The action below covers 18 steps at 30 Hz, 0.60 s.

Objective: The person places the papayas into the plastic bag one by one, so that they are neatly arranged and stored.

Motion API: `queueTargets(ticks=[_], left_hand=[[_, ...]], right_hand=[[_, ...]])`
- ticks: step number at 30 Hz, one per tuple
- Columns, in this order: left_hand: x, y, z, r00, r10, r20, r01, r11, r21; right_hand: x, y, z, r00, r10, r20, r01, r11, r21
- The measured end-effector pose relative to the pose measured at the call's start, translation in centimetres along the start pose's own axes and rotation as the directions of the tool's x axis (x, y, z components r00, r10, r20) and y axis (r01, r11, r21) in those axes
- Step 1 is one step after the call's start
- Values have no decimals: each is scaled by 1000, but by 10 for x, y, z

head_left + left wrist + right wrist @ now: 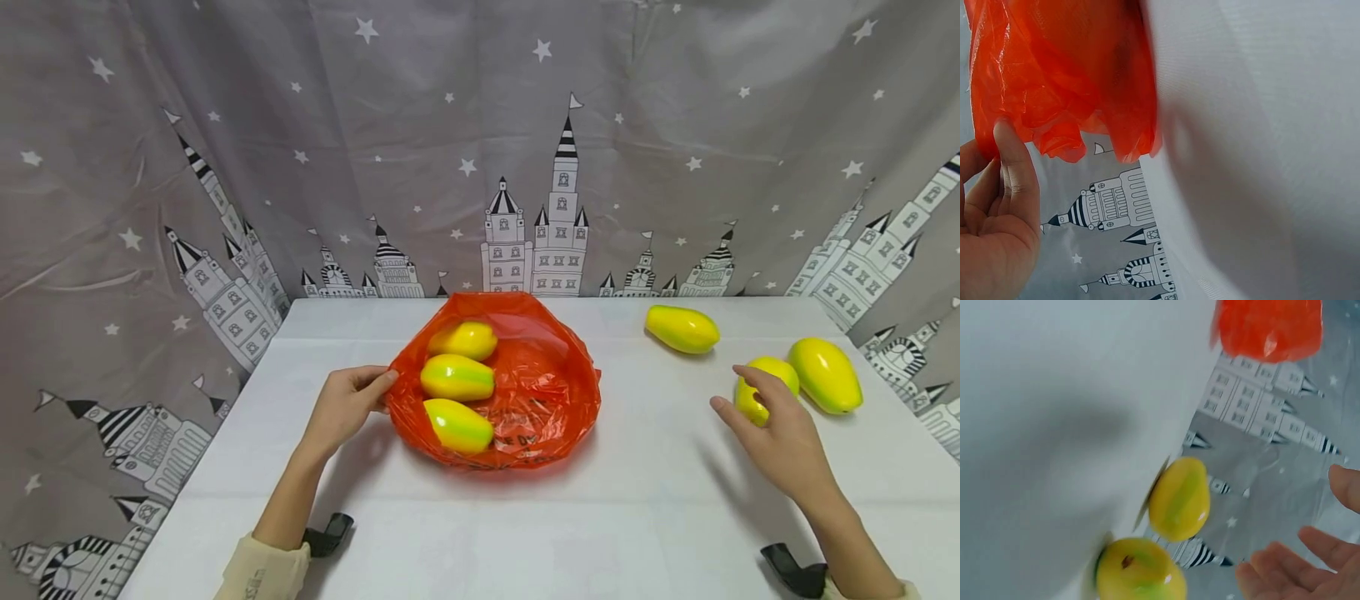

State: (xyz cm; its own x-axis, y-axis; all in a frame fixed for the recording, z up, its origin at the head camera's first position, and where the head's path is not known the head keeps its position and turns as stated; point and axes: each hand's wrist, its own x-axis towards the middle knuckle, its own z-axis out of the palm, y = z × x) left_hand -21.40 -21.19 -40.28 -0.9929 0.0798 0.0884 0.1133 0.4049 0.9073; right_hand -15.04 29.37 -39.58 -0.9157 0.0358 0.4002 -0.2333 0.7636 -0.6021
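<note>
Grey castle-print cloth (420, 192) backed the white counter (525, 533), where we pinched the left rim of a red bag (542, 375) with our left grip (341, 407); three fruits (457, 377) lay inside, along its left side. Our right grip (783, 442), fingers parted and holding nothing, hung near three other fruits (825, 375) on the counter, right of the bag.
</note>
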Motion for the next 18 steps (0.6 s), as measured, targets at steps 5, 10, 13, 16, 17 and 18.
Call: queueTargets(ticks=[5,10,13,16,17,18], left_hand=[[-1,-1,0,1000,-5,1,5,1000,1],[0,-3,1,1000,-11,-2,11,1000,6],[-1,-2,2,1000,-8,-6,8,1000,0],[-1,-2,2,1000,-4,-8,4,1000,1],[-1,-2,2,1000,-4,-9,4,1000,1],[-1,-2,2,1000,-3,-10,3,1000,1]], right_hand=[[7,16,-6,999,53,-11,-53,999,7],[10,31,-7,993,120,5,-120,993,-10],[10,40,-6,990,139,-7,-139,990,-34],[11,46,-4,990,140,-27,-141,988,-66],[12,48,-4,990,136,-33,-139,987,-76],[12,50,-4,990,134,-34,-137,987,-83]])
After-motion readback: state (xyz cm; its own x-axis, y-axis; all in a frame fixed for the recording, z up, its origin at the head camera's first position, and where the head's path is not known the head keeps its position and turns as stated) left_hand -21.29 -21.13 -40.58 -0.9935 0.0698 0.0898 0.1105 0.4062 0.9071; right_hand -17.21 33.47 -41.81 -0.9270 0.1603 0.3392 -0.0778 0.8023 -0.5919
